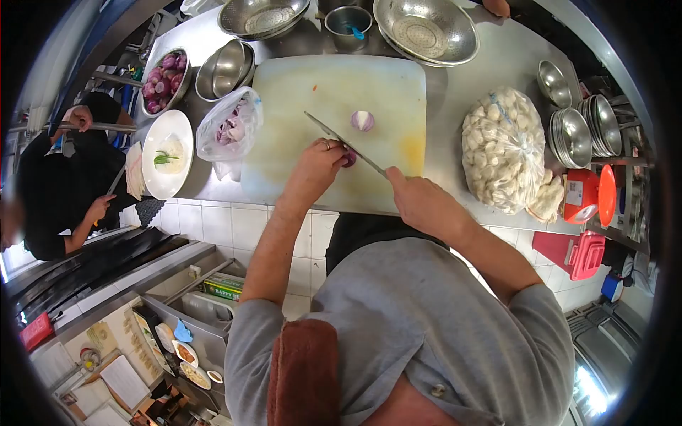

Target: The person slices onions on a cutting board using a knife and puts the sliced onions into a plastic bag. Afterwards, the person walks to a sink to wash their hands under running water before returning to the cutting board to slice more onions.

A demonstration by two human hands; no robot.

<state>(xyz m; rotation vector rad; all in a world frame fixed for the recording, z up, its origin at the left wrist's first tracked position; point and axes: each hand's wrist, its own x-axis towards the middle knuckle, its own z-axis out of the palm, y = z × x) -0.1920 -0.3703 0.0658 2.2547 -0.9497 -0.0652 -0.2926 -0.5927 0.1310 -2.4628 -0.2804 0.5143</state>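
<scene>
My right hand (412,195) is closed round the handle of a long knife (348,144), whose blade slants across the cutting board (284,92) toward the upper left. Under the fingers of my left hand (317,167) is a piece of red onion (349,157), pressed against the board right beside the blade. Another piece of red onion (362,121), purple with a pale patch, lies on the board just beyond the knife. A tiny orange scrap (315,88) rests near the board's far side.
Left of the board stand a plastic bag of onion pieces (231,131), a white plate (150,177) and a bowl of red onions (167,82). A large bag of garlic (504,149) sits to the right. Colanders (426,32) line the back. A co-worker (71,170) holds a knife at far left.
</scene>
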